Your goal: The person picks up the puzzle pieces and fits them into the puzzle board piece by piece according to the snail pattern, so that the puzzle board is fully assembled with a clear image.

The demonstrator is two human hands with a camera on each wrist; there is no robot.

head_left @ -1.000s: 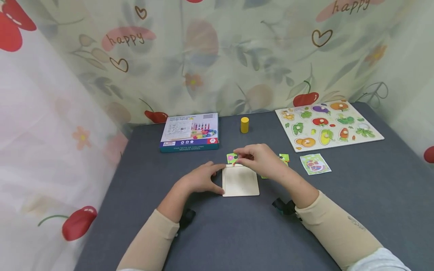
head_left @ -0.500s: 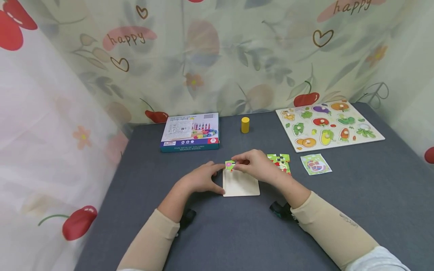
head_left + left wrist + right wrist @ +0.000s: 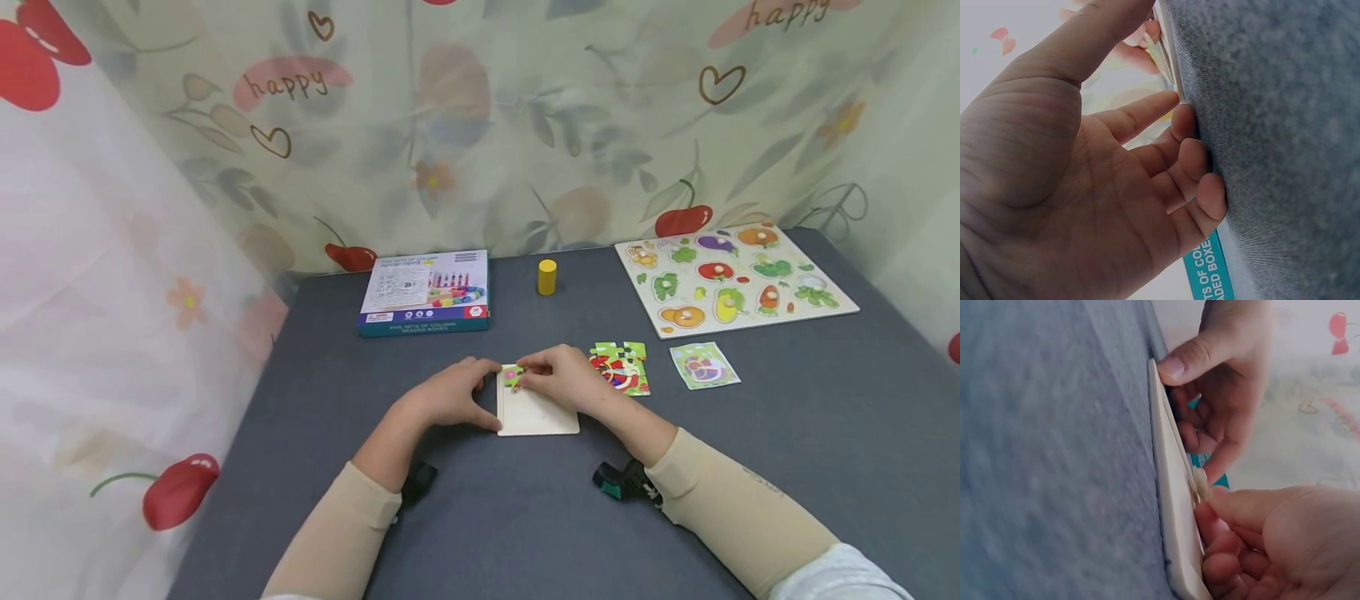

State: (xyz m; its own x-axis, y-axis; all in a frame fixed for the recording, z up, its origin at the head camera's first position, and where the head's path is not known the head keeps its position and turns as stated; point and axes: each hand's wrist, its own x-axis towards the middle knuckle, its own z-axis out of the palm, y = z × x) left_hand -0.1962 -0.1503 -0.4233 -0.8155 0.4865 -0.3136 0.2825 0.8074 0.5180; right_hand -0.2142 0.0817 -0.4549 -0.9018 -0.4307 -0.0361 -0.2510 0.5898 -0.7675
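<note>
A pale wooden puzzle tray (image 3: 538,418) lies on the dark table in front of the person. At its left side, the left hand (image 3: 448,397) presses the corners with thumb and forefinger; the other fingers (image 3: 1192,159) rest loosely on the cloth. The right hand (image 3: 564,380) pinches a green puzzle piece (image 3: 512,377) with a pink flower between thumb and forefinger, over the tray's upper left corner. From the right wrist, the piece (image 3: 1200,481) appears edge-on, tilted against the tray (image 3: 1175,519). More red and green puzzle pieces (image 3: 630,375) lie together behind the right hand.
A small picture card (image 3: 705,365) lies to the right of the pieces. Behind it stands a vegetable peg board (image 3: 750,283). A yellow cylinder (image 3: 547,277) and a flat boxed set (image 3: 423,292) are at the back, before a patterned curtain (image 3: 480,125).
The right hand has brought the flowered piece from behind the tray toward the person, onto its upper left corner. More of the other pieces shows now. The left hand stays at the tray's edge.
</note>
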